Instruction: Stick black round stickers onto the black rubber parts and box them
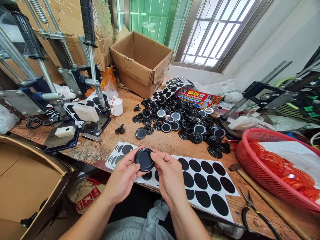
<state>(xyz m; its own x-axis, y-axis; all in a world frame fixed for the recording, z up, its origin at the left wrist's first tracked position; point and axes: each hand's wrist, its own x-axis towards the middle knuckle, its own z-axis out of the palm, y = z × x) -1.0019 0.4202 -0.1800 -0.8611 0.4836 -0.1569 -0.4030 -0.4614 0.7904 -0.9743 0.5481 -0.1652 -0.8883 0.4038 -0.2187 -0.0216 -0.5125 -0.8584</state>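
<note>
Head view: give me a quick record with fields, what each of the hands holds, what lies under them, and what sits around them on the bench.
left hand: grips the black cap at its left edge
right hand: grips the same cap at its right edge
under hands: sticker sheet on the wooden bench
behind: pile of caps
right side: red basket, pliers

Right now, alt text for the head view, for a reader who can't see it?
The left hand and right hand hold a round black cap over a white sheet of black oval stickers. Behind lies a pile of black caps, with a red basket at right.
</note>
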